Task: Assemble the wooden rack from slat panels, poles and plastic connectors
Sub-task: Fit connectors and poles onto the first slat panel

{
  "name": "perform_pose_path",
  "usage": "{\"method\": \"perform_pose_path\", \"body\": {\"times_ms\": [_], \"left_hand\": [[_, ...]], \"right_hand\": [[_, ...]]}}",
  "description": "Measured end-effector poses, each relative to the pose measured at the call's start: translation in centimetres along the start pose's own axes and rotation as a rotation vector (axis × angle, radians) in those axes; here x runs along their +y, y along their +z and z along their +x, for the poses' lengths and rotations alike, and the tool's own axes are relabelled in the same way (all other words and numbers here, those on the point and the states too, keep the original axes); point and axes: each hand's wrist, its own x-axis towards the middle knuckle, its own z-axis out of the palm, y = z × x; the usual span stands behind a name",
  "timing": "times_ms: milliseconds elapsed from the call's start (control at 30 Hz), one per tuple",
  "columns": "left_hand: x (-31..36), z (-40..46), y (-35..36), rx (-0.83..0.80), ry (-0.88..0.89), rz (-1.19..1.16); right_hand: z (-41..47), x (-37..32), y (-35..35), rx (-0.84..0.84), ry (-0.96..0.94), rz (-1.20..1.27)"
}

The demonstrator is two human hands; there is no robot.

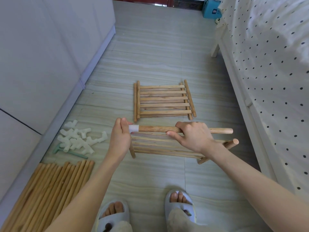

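left hand (120,138): fingers pinching | right hand (192,136): fingers curled, gripping

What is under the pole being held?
Under the pole gripped by the right hand lies a slat panel on the floor; the hand and wrist cover its right middle part.

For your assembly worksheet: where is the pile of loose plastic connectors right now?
The plastic connectors lie on the floor at the left of the head view, beyond the bundle of poles and left of the left hand.

The pole (155,128) in my hands is tan wood, capped with a white connector (133,128). Left of my left hand (119,139) lie pale white connectors (78,139) and a mint-green tool (70,152); right of my right hand (192,137), a white bedsheet (267,64) carries black dots.
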Motion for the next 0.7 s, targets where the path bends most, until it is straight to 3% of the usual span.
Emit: {"method": "perform_pose_path", "body": {"times_ms": [267,367,500,600,700], "left_hand": [[0.0,1.1,-1.0,0.056,-0.095,-0.024],[-0.5,1.3,-1.3,0.021,-0.068,-0.054],[-0.9,1.8,-1.5,0.005,-0.063,-0.147],[-1.0,2.6,-1.6,0.008,-0.071,-0.178],[-1.4,3.0,-1.7,-0.027,-0.067,-0.207]], "right_hand": [[1.5,-4.1,2.7,0.521,-0.066,0.076],[2.1,-5.6,5.3,0.384,-0.133,0.026],[4.2,-6.5,7.4,0.132,-0.083,-0.049],[5.2,-6.8,8.3,0.141,-0.075,-0.035],[5.9,-6.4,8.6,0.281,-0.11,-0.088]]}}
